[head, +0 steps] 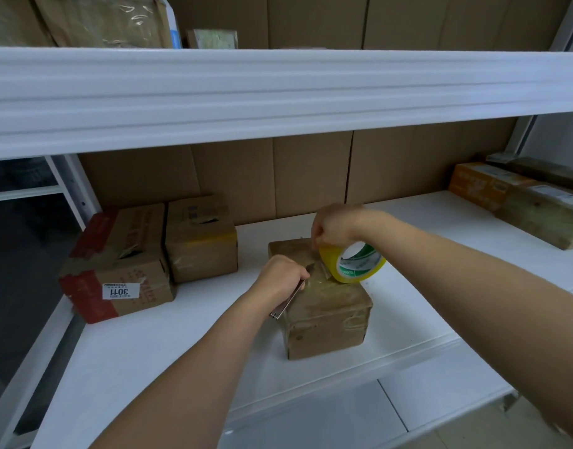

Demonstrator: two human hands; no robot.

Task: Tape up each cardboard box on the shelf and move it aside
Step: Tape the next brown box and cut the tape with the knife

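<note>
The shelf (188,345) is white, and the box (327,315) being taped sits near its front edge, in the middle. The left hand (283,275) is curled tight round a thin metal knife (290,301), with the blade end pointing at the tape on top of the box. The right hand (335,226) reaches over the far side of the box and pinches the top of a yellow tape roll (351,262), which stands on its edge on the box lid. A short bit of clear tape seems to run from the roll down to the lid, just where the blade points, though it is hard to see. So the step looks like cutting the tape. To do it well, the right hand should pull the roll up and back a little so the tape is tight, because loose tape just bends under a blade. The knife should slide across in one quick go, away from the fingers. Then the loose end should be pressed flat. Further back on the left, two more boxes (142,257) stand side by side, touching. Far off on the right lie some other boxes (525,202).
</note>
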